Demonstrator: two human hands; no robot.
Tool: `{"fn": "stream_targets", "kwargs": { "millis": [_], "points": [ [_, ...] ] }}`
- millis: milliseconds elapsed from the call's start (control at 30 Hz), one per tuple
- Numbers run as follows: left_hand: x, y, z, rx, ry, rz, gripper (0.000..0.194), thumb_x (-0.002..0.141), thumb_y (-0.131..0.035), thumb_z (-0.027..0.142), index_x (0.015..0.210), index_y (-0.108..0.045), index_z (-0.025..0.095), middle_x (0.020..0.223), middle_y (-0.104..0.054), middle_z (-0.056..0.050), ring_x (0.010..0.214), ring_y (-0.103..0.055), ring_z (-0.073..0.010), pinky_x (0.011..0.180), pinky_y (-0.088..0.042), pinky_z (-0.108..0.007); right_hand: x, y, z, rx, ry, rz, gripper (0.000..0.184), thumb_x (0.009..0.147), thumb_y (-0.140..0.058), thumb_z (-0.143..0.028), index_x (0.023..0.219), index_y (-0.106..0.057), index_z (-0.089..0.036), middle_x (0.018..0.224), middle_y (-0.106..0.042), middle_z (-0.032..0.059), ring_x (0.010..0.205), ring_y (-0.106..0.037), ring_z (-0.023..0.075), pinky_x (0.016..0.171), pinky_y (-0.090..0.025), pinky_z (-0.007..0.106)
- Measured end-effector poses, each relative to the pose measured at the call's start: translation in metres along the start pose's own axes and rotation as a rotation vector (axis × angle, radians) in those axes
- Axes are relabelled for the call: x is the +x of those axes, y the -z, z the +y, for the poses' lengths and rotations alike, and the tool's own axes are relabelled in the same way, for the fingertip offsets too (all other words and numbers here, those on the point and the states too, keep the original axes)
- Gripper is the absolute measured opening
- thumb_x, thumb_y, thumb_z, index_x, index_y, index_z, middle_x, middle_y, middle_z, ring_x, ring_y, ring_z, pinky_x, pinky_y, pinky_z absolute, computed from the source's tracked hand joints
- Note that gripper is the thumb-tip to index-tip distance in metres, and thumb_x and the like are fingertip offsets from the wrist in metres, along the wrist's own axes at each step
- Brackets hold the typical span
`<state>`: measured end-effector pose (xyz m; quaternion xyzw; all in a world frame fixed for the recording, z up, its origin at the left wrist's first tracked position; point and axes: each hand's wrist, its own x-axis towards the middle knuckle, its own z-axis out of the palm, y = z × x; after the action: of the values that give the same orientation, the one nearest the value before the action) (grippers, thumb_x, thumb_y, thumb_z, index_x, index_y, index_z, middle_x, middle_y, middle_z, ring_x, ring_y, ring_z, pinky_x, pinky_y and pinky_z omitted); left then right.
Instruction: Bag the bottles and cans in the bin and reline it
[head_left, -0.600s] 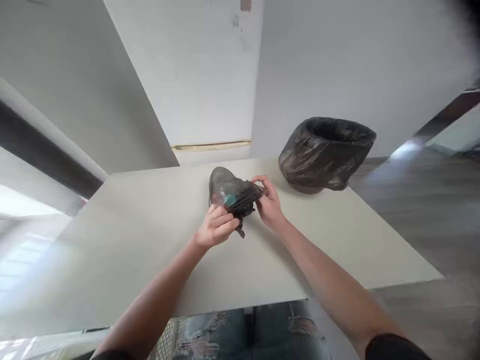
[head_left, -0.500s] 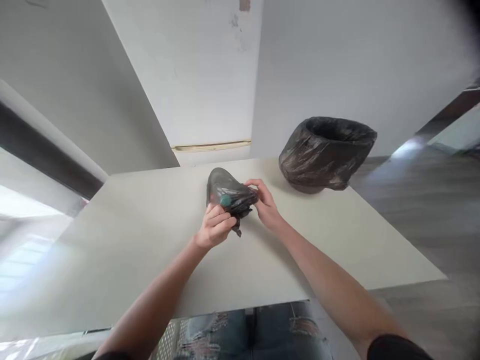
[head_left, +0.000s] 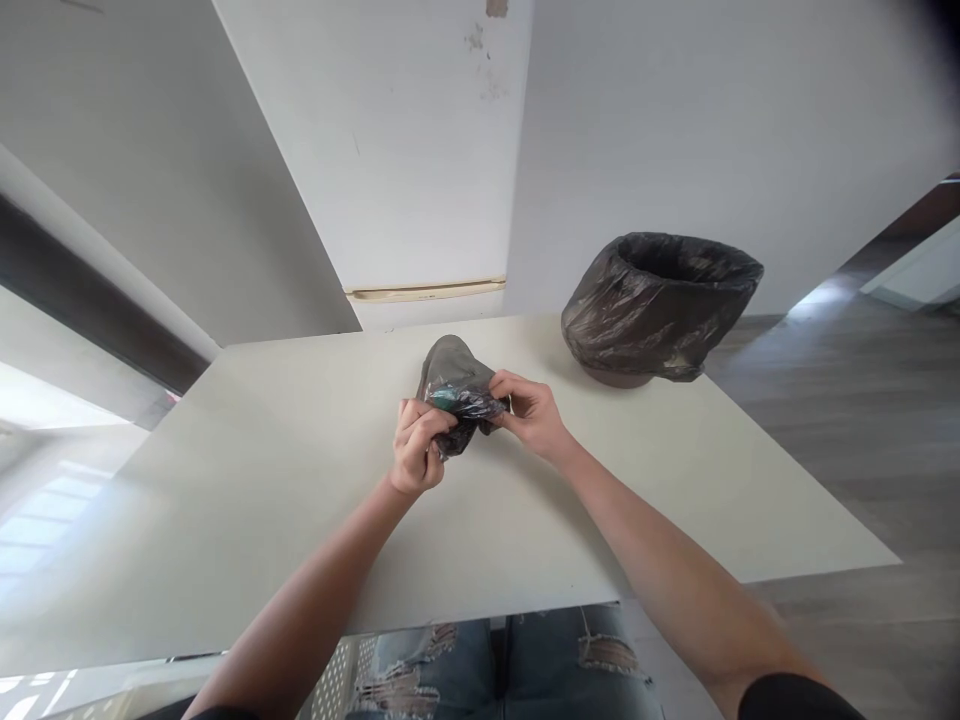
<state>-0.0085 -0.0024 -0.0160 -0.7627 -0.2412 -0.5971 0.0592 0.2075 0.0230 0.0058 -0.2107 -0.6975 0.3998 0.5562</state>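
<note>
A dark, thin plastic bag [head_left: 457,370] with something inside rests near the middle of the table. A green patch shows through the plastic near its gathered end. My left hand [head_left: 420,445] is closed on the crumpled end of the bag at its near left. At its right side, my right hand [head_left: 531,412] pinches another part of the same end between thumb and fingers. What the bag contains is hidden apart from the green patch.
A bin lined with a black plastic bag [head_left: 652,320] stands at the table's back right, its liner folded over the rim. The white table [head_left: 262,520] meets a white refrigerator-like panel [head_left: 420,160] and grey walls. A perforated chair [head_left: 337,680] is below.
My left hand has shifted slightly left and my right hand slightly down, pulling the bag's crumpled end wider. The bin stays in place.
</note>
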Motion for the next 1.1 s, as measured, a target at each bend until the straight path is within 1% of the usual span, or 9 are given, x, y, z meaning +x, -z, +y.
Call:
{"fn": "stream_targets", "kwargs": {
  "millis": [133, 233, 333, 567, 700, 800, 900, 1000, 1100],
  "points": [
    [0.005, 0.001, 0.005, -0.005, -0.005, -0.039, 0.039, 0.107, -0.028, 0.039, 0.102, -0.063, 0.022, 0.086, -0.072, -0.010, 0.076, -0.056, -0.0254, 0.075, -0.046, -0.046, 0.001, 0.007, -0.003, 0.123, 0.015, 0.067, 0.012, 0.090, -0.080, -0.031, 0.084, -0.072, -0.024, 0.092, -0.063, 0.0054, 0.083, -0.061, 0.0197, 0.072, -0.051, 0.037],
    [0.010, 0.000, 0.009, 0.049, 0.026, -0.059, 0.026, 0.101, -0.040, 0.021, 0.106, -0.065, 0.021, 0.080, -0.069, -0.007, 0.074, -0.053, -0.0233, 0.074, -0.043, -0.042, 0.000, 0.008, -0.005, 0.138, 0.046, 0.105, 0.013, 0.092, -0.079, -0.030, 0.080, -0.074, -0.024, 0.087, -0.062, 0.0047, 0.081, -0.061, 0.0192, 0.071, -0.052, 0.037],
    [0.014, -0.002, 0.012, 0.172, 0.010, -0.092, 0.027, 0.091, -0.051, 0.006, 0.106, -0.067, 0.022, 0.077, -0.068, -0.004, 0.073, -0.050, -0.0212, 0.074, -0.039, -0.039, -0.001, 0.006, -0.007, 0.161, 0.077, 0.140, 0.016, 0.092, -0.078, -0.028, 0.076, -0.074, -0.025, 0.082, -0.061, 0.0039, 0.079, -0.062, 0.0190, 0.070, -0.052, 0.037],
    [0.011, -0.012, 0.013, 0.337, 0.009, -0.107, 0.008, 0.084, -0.075, 0.018, 0.086, -0.069, 0.023, 0.078, -0.063, -0.004, 0.074, -0.048, -0.0199, 0.074, -0.037, -0.038, -0.002, 0.005, -0.013, 0.154, 0.076, 0.068, 0.017, 0.093, -0.076, -0.024, 0.077, -0.074, -0.025, 0.081, -0.060, 0.0034, 0.077, -0.061, 0.0178, 0.068, -0.051, 0.035],
    [0.009, -0.013, 0.011, 0.331, -0.009, -0.080, 0.016, 0.091, -0.066, 0.006, 0.090, -0.068, 0.022, 0.082, -0.062, -0.005, 0.075, -0.048, -0.0191, 0.074, -0.038, -0.037, -0.001, 0.004, -0.012, 0.079, 0.060, 0.098, 0.020, 0.095, -0.073, -0.027, 0.076, -0.072, -0.024, 0.084, -0.061, 0.0041, 0.078, -0.060, 0.0179, 0.065, -0.050, 0.034],
    [0.008, -0.011, 0.011, 0.295, -0.007, -0.104, 0.017, 0.096, -0.058, 0.007, 0.101, -0.067, 0.021, 0.090, -0.064, -0.008, 0.080, -0.052, -0.0202, 0.075, -0.041, -0.037, -0.001, 0.004, -0.009, -0.011, 0.051, 0.191, 0.018, 0.097, -0.069, -0.026, 0.079, -0.071, -0.024, 0.088, -0.060, 0.0041, 0.079, -0.058, 0.0173, 0.063, -0.048, 0.032],
    [0.005, -0.010, 0.011, 0.244, 0.015, -0.132, 0.019, 0.100, -0.053, 0.010, 0.109, -0.065, 0.022, 0.102, -0.068, -0.011, 0.086, -0.057, -0.0212, 0.078, -0.044, -0.037, 0.000, 0.005, -0.005, -0.101, 0.057, 0.234, 0.012, 0.097, -0.065, -0.023, 0.087, -0.071, -0.024, 0.093, -0.058, 0.0036, 0.083, -0.057, 0.0174, 0.069, -0.048, 0.033],
    [0.002, -0.009, 0.008, 0.178, 0.016, -0.139, 0.018, 0.101, -0.053, 0.013, 0.114, -0.060, 0.023, 0.111, -0.070, -0.012, 0.092, -0.060, -0.0225, 0.080, -0.046, -0.039, 0.001, 0.008, 0.000, -0.161, 0.057, 0.148, 0.008, 0.097, -0.065, -0.025, 0.100, -0.072, -0.026, 0.099, -0.059, 0.0045, 0.089, -0.057, 0.0196, 0.076, -0.048, 0.035],
    [0.001, -0.010, 0.005, 0.152, 0.003, -0.094, 0.019, 0.101, -0.052, 0.014, 0.116, -0.057, 0.024, 0.098, -0.071, -0.009, 0.085, -0.058, -0.0225, 0.076, -0.044, -0.038, 0.001, 0.009, 0.006, -0.196, 0.042, 0.011, 0.011, 0.096, -0.068, -0.032, 0.103, -0.074, -0.027, 0.095, -0.060, 0.0050, 0.086, -0.057, 0.0204, 0.072, -0.047, 0.035]
  ]
}}
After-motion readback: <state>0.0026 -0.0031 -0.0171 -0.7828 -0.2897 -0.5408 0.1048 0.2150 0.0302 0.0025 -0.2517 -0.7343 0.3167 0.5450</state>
